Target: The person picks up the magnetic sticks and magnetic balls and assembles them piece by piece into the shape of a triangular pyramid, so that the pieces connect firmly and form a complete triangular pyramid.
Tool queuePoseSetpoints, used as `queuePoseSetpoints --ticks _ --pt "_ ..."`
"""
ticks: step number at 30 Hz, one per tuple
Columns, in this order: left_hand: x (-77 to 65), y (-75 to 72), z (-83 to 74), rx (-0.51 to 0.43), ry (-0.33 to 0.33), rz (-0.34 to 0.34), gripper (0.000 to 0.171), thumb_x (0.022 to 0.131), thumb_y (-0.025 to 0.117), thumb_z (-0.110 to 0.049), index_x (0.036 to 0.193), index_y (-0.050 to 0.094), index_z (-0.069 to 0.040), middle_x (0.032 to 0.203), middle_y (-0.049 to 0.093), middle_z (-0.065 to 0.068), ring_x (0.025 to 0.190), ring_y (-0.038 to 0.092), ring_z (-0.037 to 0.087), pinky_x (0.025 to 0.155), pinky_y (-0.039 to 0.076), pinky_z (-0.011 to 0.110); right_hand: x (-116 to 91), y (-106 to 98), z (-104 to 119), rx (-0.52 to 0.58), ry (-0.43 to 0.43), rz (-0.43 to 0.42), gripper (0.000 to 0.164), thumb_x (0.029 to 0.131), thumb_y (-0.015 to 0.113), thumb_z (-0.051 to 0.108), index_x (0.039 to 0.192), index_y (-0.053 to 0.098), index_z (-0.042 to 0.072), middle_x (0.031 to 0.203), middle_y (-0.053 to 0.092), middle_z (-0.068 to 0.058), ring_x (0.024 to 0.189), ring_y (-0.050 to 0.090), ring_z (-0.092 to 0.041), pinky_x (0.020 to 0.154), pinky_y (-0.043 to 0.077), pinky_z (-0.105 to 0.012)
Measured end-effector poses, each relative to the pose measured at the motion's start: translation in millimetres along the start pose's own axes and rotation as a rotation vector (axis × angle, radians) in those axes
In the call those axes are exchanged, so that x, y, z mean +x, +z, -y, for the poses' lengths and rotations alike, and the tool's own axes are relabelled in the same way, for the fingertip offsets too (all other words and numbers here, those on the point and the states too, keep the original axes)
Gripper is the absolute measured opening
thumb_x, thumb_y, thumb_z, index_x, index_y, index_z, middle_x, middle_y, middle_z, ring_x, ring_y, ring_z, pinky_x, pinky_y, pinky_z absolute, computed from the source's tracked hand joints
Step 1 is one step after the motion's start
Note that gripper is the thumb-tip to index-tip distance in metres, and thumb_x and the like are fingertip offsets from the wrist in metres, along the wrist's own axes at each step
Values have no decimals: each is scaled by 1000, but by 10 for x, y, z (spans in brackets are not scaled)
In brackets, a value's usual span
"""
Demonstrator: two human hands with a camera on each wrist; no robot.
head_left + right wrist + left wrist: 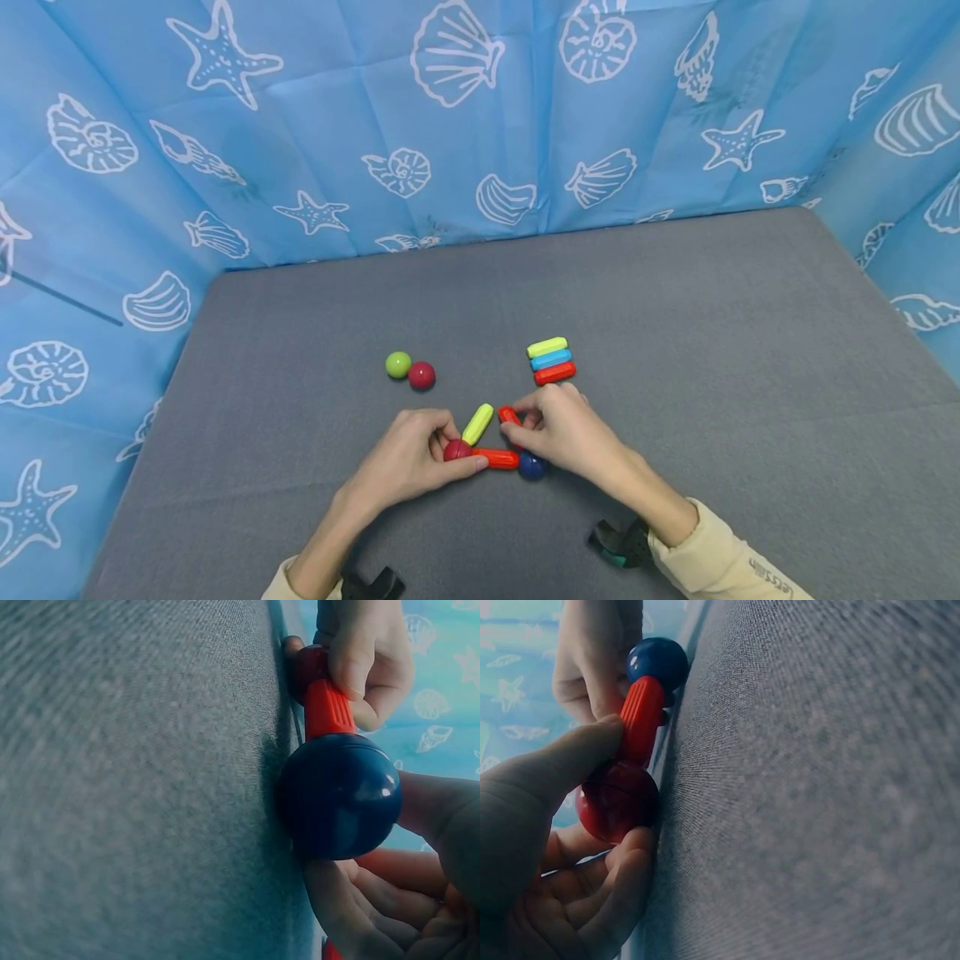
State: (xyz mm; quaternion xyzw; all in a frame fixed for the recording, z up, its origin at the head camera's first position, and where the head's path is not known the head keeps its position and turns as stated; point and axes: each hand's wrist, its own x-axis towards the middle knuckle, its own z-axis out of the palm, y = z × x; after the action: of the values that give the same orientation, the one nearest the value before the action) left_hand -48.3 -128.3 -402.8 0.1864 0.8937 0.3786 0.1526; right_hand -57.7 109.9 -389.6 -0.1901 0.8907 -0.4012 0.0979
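Note:
My left hand (411, 448) holds a dark red ball (456, 451), its thumb lying along a red rod (501, 459). That rod joins the red ball to a dark blue ball (533, 466). From the red ball a yellow-green rod (478, 423) slants away toward the back. My right hand (561, 427) pinches a second red rod (509, 416) that rises from the blue ball and leans toward the yellow-green rod's far end. In the right wrist view the blue ball (339, 796) sits close to the cloth, right-hand fingers curled behind it.
Behind my left hand lie a green ball (398, 365) and a red ball (422, 375), side by side. Yellow (547, 347), blue (551, 360) and red (555, 373) rods lie in a row beyond my right hand. A blue shell-print curtain (322, 125) borders the grey table (712, 333).

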Motion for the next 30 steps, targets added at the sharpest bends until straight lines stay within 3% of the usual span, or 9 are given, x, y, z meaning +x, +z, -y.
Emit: queuePoseSetpoints --ticks 13,19,26,30 --pt "-9 0 -3 11 12 1 30 82 86 -38 77 65 -17 58 54 -9 47 48 0 46 44 20 4 20 4 -28 29 11 23 88 79 17 104 79 0 54 55 7 43 41 1 41 31 -17" --pt "-44 -17 15 0 20 11 33 81 87 -38 76 63 -16 59 52 -9 48 47 -2 46 43 19 56 -14 16 -37 -26 -8 24 89 79 19 104 79 0 55 58 6 43 43 2 41 34 -17" --pt "-150 -82 73 -20 0 19 35 78 89 -38 77 63 -15 59 53 -10 48 48 -1 47 45 20 248 -46 113 -50 -98 -34 24 91 78 19 108 77 2 76 73 0 63 60 -2 62 52 -18" --pt "-238 -120 116 -19 -33 15 34 78 90 -38 79 64 -15 59 54 -10 49 49 0 49 46 20 393 -26 177 -67 -155 -16 25 90 79 20 110 77 4 89 75 -4 78 67 -11 72 57 -26"
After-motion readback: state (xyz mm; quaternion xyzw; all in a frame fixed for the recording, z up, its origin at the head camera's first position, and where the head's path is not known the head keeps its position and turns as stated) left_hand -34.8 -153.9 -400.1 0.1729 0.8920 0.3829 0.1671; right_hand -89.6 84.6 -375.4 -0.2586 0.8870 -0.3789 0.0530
